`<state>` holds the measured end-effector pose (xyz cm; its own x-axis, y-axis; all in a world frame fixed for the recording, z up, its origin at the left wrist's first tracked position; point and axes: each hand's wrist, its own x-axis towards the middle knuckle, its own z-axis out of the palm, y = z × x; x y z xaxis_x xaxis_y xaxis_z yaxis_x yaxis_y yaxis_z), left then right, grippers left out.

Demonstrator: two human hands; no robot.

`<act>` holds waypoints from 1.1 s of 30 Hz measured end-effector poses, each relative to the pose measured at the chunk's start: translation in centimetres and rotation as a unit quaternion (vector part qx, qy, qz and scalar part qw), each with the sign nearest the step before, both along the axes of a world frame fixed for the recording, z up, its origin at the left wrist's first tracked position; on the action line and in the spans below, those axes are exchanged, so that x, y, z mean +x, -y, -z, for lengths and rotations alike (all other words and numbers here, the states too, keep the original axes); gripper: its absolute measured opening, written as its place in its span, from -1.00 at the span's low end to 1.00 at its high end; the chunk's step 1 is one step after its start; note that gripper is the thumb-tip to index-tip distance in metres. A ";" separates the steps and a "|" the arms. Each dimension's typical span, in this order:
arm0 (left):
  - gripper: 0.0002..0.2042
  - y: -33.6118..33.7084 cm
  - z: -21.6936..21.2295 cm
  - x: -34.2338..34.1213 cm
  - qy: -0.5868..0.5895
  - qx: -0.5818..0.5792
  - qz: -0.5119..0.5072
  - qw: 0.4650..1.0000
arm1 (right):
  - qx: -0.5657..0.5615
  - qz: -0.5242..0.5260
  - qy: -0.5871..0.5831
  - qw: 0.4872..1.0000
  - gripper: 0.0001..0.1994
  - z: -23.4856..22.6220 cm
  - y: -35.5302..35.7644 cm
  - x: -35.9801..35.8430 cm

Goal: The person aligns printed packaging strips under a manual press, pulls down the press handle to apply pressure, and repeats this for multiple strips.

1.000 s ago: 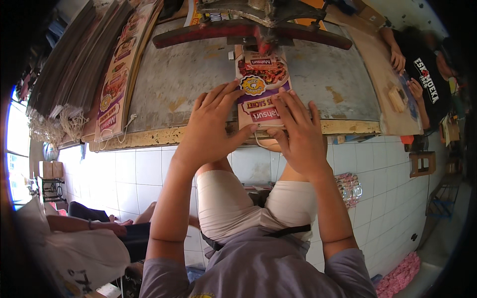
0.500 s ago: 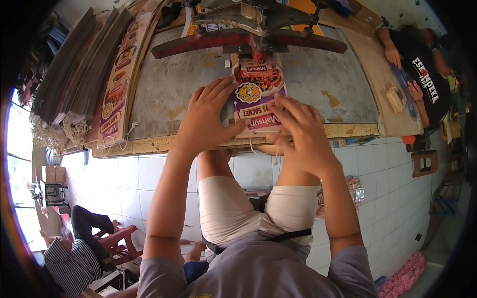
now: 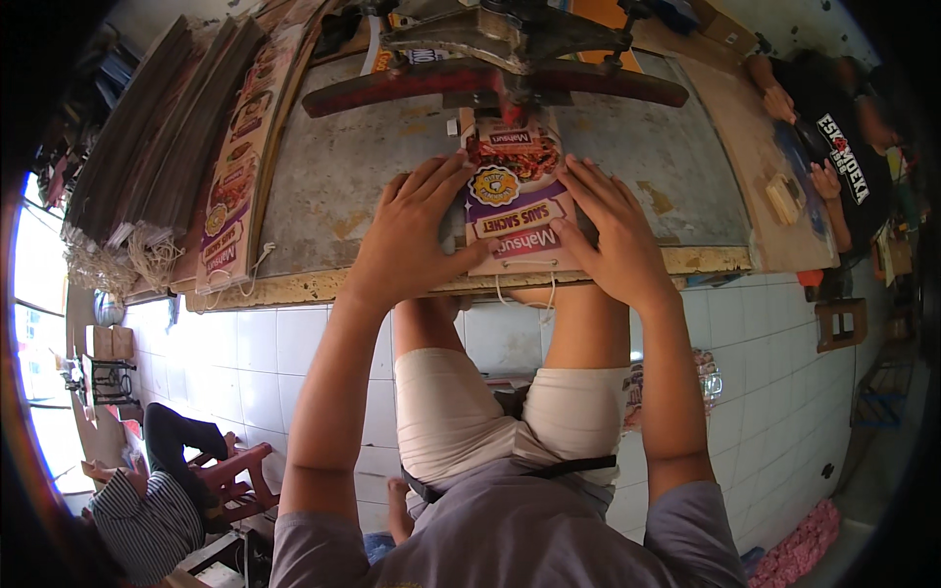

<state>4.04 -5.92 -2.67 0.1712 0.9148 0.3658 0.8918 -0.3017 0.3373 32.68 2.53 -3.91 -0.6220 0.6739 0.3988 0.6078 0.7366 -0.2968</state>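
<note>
Printed purple-and-red paper bag (image 3: 515, 201) — flat on the worktable, its string handle overhanging the edge at 6 o'clock.

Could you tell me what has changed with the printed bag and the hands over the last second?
Both hands, left hand and right hand, have slid the printed paper bag away from the table edge, so its top now lies under the red bar. Both palms stay pressed flat on the bag's sides; the stack of bags at left is unmoved.

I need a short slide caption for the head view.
Both hands, left hand and right hand, press a printed bag flat under a red-armed machine.
</note>
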 end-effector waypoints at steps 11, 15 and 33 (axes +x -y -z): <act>-0.14 -0.1 -0.2 0.1 -0.009 -0.001 0.000 1.000 | -0.014 0.010 0.011 1.000 -0.39 -0.4 0.4 -0.2; -0.14 -0.1 0.0 0.1 -0.009 0.001 -0.002 1.000 | -0.012 0.011 0.012 1.000 -0.38 -0.4 0.3 -0.1; -0.15 0.2 -0.6 0.4 -0.008 -0.016 -0.006 1.000 | 0.000 0.003 -0.003 1.000 -0.38 -0.2 0.4 0.0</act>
<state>4.46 -6.16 -2.11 0.1650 0.9278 0.3345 0.9006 -0.2800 0.3324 32.72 2.12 -3.69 -0.6153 0.6780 0.4022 0.6110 0.7325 -0.3001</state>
